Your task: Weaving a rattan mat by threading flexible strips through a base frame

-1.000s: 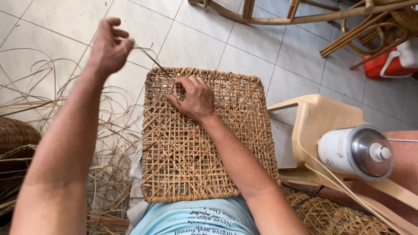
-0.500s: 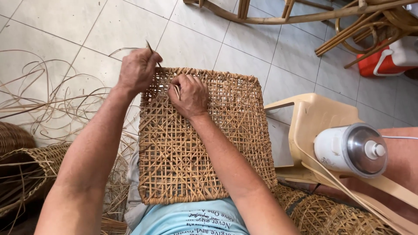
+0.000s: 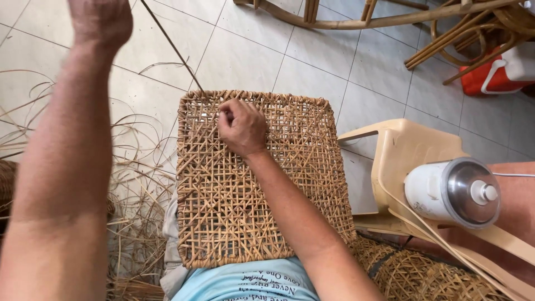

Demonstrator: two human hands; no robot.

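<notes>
So the square woven rattan panel (image 3: 262, 178) with the open lattice pattern is sitting flat on your lap, far edge pointing at the tiled floor, and that's where everything is going on. The big change from half a second ago: your left hand (image 3: 100, 22) was down at the panel's top left corner, and now it's way up at the top of the view, arm stretched out, dragging a long thin brown cane strand (image 3: 173, 47) with it. The strand runs in a straight taut line from that hand down to the panel's far left corner (image 3: 200, 92), so my read is you've just pulled a fresh pass through the weave and are taking up the slack. The fist looks closed, but the fingers are turned away, so I can't tell how it pinches the strand.

Your right hand (image 3: 241, 128) has barely moved. It's curled, fingertips pressed down on the weave near the far edge, just beside where the strand enters, holding things in place.

Loose pale cane strips (image 3: 134, 223) are piled on the floor to your left. On your right there's a beige plastic chair (image 3: 407, 150) with a white and steel cylindrical canister (image 3: 451, 192) beside it.
</notes>
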